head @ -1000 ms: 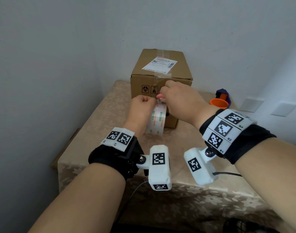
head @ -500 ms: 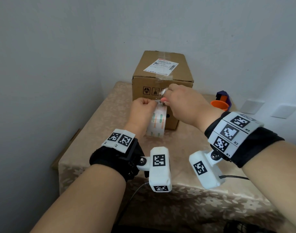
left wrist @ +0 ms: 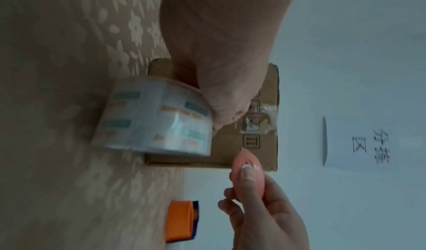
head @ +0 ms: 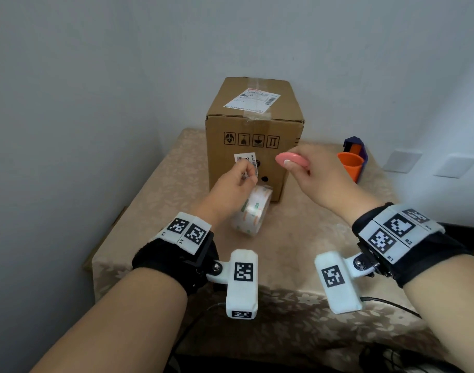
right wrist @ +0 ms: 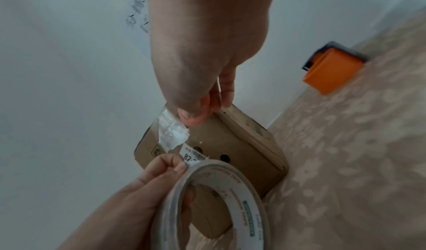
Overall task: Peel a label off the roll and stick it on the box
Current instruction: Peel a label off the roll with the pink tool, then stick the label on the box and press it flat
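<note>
Before box [head: 246, 168], roll [head: 253, 211] axis level, held by left hand [head: 232, 184].

From the head we look forward and down over both forearms at the cardboard box [head: 253, 146] on the table [head: 160, 184] — a wide, farther view. Our left wrist view is turned sideways, close behind the tape roll [left wrist: 159, 120]; our right wrist view looks along the fingers. All three share the box and the orange cup [head: 350, 165].
</note>
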Tool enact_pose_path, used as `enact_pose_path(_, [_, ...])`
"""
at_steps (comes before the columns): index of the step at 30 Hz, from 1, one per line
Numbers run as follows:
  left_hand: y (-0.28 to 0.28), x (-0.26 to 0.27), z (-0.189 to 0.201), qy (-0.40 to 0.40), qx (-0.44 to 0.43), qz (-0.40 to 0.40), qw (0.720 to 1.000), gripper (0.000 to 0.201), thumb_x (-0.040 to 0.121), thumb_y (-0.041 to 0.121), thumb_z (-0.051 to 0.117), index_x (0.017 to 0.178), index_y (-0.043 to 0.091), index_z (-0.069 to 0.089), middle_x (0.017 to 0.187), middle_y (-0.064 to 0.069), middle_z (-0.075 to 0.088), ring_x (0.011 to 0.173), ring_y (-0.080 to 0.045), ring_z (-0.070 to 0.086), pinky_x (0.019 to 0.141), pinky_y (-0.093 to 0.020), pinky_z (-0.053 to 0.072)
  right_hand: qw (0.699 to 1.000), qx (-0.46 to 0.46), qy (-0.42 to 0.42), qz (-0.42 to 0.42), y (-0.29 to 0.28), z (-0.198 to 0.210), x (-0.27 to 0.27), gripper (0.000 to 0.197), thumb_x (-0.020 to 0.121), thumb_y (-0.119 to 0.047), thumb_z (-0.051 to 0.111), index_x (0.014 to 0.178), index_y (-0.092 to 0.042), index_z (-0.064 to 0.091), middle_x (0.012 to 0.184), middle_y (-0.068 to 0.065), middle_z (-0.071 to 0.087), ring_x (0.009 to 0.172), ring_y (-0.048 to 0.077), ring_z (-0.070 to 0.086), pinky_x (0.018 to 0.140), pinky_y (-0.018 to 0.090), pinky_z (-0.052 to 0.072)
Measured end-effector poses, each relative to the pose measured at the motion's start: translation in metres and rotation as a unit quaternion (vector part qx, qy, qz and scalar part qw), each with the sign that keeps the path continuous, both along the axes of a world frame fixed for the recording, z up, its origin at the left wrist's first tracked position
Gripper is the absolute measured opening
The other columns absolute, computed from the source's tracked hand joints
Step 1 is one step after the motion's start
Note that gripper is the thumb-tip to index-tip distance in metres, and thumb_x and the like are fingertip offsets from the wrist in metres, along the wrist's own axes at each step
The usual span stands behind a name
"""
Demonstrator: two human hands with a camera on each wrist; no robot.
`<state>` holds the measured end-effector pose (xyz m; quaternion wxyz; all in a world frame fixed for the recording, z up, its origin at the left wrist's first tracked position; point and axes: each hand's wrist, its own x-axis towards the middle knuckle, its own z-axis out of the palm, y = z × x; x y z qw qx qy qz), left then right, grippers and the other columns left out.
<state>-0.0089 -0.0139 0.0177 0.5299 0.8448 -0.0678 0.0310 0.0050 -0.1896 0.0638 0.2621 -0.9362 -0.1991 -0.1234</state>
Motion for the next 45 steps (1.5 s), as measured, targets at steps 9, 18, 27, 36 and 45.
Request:
enact_pose_path(9, [-0.070, 0.005, 0.007, -0.088, 0.159, -0.101, 0.978, 0.007, 0.097, 0.021, 0.045, 0.093, 0.016, 0.046, 0.064, 0.002, 0.049, 0.052, -0.013, 0.042, 0.052, -0.028, 0.037, 0.969, 0.161, 0.092, -0.162, -0.074, -0.056, 0.003, 0.025, 0.089, -0.014, 0.056, 0.111, -0.007, 0.065, 0.101, 0.015, 0.069, 0.089, 0.028, 0.061, 0.072, 0.027, 0.038])
enact_pose_path(18, [-0.147, 0.042, 0.005, -0.185, 0.367, -0.188, 0.892, 0.018, 0.094, 0.016, 0.043, 0.108, 0.006, 0.046, 0.091, -0.015, 0.059, 0.079, -0.030, 0.054, 0.062, -0.031, 0.031, 0.945, 0.160, 0.157, -0.238, -0.141, -0.084, 0.012, 0.017, 0.075, -0.043, 0.055, 0.072, -0.029, 0.064, 0.075, 0.009, 0.072, 0.069, 0.029, 0.066, 0.073, 0.046, 0.057])
enact_pose_path(27, [-0.151, 0.055, -0.022, -0.172, 0.479, -0.197, 0.838, 0.032, 0.093, 0.015, 0.041, 0.125, 0.011, 0.043, 0.117, -0.015, 0.058, 0.102, -0.033, 0.057, 0.085, -0.043, 0.046, 0.942, 0.144, 0.190, -0.235, -0.150, -0.091, 0.015, 0.012, 0.076, -0.032, 0.056, 0.080, -0.032, 0.067, 0.092, 0.007, 0.073, 0.081, 0.027, 0.067, 0.081, 0.045, 0.056])
enact_pose_path(36, [-0.151, 0.058, -0.018, -0.167, 0.451, -0.160, 0.862, 0.035, 0.093, 0.026, 0.045, 0.124, 0.011, 0.044, 0.116, -0.014, 0.061, 0.102, -0.031, 0.057, 0.077, -0.036, 0.042, 0.940, 0.112, 0.181, -0.266, -0.139, -0.081, 0.009, 0.047, 0.077, -0.045, 0.063, 0.118, -0.023, 0.059, 0.120, 0.007, 0.065, 0.101, 0.022, 0.062, 0.098, 0.040, 0.048])
enact_pose_path(45, [-0.121, 0.038, 0.008, -0.244, 0.426, -0.114, 0.864, 0.034, 0.095, 0.028, 0.046, 0.125, 0.014, 0.047, 0.115, -0.008, 0.059, 0.106, -0.028, 0.053, 0.080, -0.037, 0.042, 0.951, 0.123, 0.126, -0.255, -0.123, -0.058, 0.010, 0.037, 0.080, -0.029, 0.054, 0.116, -0.023, 0.058, 0.102, 0.006, 0.067, 0.093, 0.025, 0.063, 0.092, 0.041, 0.051])
